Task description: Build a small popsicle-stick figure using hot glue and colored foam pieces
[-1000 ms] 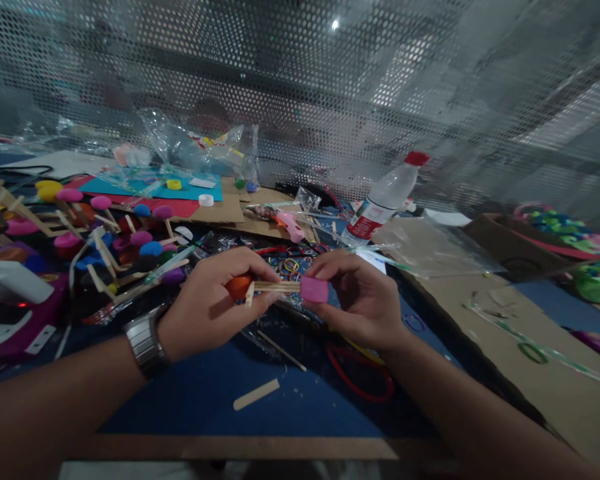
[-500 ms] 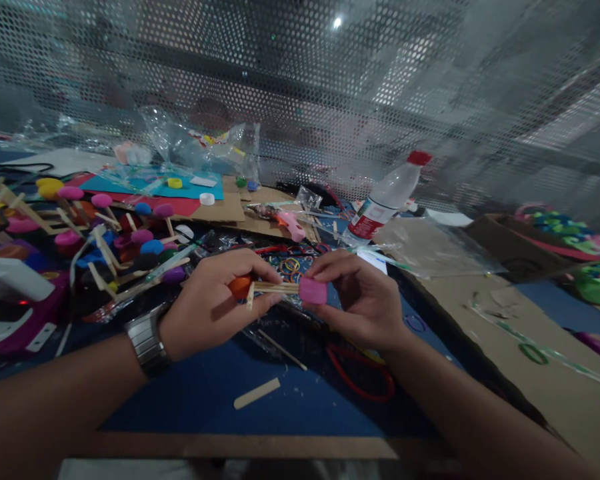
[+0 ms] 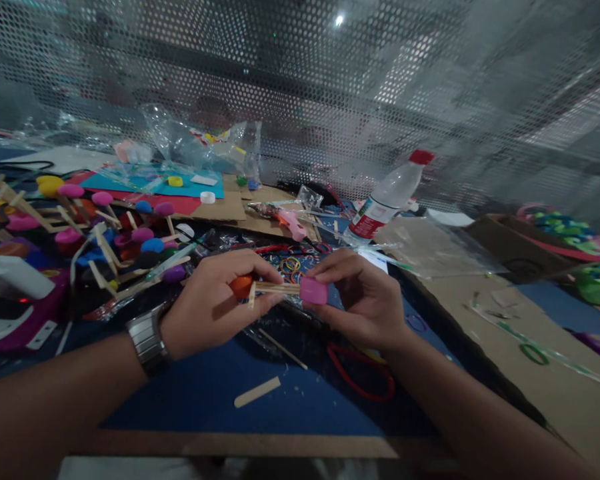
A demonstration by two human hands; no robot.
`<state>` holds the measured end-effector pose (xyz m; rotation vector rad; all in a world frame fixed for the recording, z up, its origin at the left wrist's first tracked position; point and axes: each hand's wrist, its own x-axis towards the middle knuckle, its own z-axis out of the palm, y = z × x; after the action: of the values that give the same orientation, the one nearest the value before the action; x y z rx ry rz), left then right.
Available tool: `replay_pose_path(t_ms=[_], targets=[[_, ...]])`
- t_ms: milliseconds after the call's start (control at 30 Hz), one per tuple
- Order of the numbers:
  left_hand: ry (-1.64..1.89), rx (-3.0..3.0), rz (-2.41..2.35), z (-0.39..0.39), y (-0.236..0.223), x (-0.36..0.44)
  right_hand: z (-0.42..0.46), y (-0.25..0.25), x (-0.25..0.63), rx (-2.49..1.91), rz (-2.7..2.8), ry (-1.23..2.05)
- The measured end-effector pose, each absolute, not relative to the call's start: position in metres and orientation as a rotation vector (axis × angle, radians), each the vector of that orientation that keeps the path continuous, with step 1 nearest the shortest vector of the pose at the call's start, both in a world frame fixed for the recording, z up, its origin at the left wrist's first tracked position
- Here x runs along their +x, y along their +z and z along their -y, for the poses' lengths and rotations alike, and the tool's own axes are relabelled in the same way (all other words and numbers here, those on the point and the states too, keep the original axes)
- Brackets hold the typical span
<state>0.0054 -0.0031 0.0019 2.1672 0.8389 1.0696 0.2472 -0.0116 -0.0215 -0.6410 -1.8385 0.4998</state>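
Note:
Between the thumb and fingers of my left hand [image 3: 220, 300] are wooden craft sticks [image 3: 280, 288], pointing to the right. An orange cap [image 3: 241, 287] sits at their left end, partly hidden by that hand. A short stick piece [image 3: 252, 295] stands crosswise beside it. My right hand [image 3: 363, 293] pinches a pink bottle cap [image 3: 313, 291] at the sticks' right end; the cap touches them. Below the hands, a loose craft stick [image 3: 257, 392] and a thin stick [image 3: 283, 349] lie on the blue table [image 3: 190, 407].
Colourful caps on sticks [image 3: 145, 237] crowd the left side. Rubber bands [image 3: 293, 267] lie behind the hands. A clear bottle [image 3: 390, 193] with a red cap stands at the back right. Red scissor handles [image 3: 363, 380] rest by my right wrist. Cardboard [image 3: 545, 393] covers the right.

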Motion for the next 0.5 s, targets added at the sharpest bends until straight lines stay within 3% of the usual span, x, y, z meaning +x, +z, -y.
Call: replay_pose_path(t_ms=[500], targets=[[1.093, 2.185, -0.815, 0.0044, 0.0028, 0.0068, 0.0121, -0.0218, 0.2492, -0.646, 1.852, 0.503]])
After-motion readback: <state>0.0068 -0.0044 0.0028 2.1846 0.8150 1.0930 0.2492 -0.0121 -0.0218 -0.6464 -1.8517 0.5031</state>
